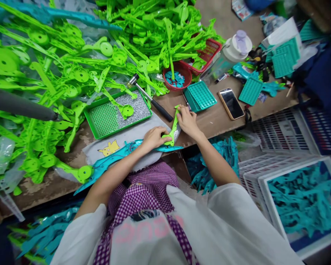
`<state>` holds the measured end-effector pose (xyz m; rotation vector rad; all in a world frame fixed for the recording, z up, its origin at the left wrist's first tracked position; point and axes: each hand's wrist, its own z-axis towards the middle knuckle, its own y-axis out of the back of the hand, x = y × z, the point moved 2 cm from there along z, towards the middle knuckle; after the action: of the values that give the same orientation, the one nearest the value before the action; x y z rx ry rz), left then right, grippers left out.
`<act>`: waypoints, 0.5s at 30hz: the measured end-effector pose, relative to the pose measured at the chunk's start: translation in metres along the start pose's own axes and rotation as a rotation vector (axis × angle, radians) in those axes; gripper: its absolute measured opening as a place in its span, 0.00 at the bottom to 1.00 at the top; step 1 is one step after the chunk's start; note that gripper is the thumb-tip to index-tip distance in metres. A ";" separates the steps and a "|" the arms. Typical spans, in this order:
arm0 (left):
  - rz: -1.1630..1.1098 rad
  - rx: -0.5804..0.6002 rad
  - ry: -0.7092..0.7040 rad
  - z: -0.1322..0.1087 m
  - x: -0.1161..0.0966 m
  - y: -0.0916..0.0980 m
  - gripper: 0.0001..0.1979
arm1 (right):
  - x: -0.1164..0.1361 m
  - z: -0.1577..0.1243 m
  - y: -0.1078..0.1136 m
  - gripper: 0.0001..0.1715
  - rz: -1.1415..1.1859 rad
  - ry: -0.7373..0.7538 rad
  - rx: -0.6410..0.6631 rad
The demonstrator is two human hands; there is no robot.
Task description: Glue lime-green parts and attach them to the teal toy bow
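Note:
My left hand point(155, 138) is closed over the near end of a bright green plastic part point(173, 129), close to the front edge of the table. At that part's far end, my right hand point(187, 119) grips it with bent fingers. Beneath my left hand and forearm lies a long blue plastic part point(105, 167) with thin wires showing along it. It rests partly on a grey cloth point(92, 152) printed with a yellow cartoon figure. A hammer point(161, 109) with a black handle lies just beyond my hands, its head on the rim of a green tray point(96, 119) of small metal pieces.
Green parts point(71, 70) are heaped at left and back. A dark tool point(22, 103) hangs in from the left. Beyond my right hand are a red bowl point(165, 79), teal trays point(202, 96), a phone point(231, 103) and a bottle point(231, 51). A white crate point(264, 180) holds blue parts.

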<state>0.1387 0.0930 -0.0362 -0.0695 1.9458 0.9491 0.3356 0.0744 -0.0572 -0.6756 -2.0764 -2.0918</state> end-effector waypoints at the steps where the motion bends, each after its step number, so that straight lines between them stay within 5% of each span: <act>1: -0.023 0.009 0.002 0.001 0.001 0.001 0.07 | -0.004 0.000 0.001 0.28 0.028 0.002 0.015; 9: -0.065 0.024 -0.016 0.006 0.006 0.001 0.09 | -0.023 0.002 0.012 0.29 0.114 0.085 0.009; 15: -0.035 0.019 -0.046 0.004 0.005 -0.002 0.09 | -0.014 -0.001 0.011 0.30 0.101 0.126 -0.060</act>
<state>0.1392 0.0957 -0.0422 -0.0699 1.9054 0.9019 0.3519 0.0702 -0.0524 -0.6249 -1.8809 -2.0903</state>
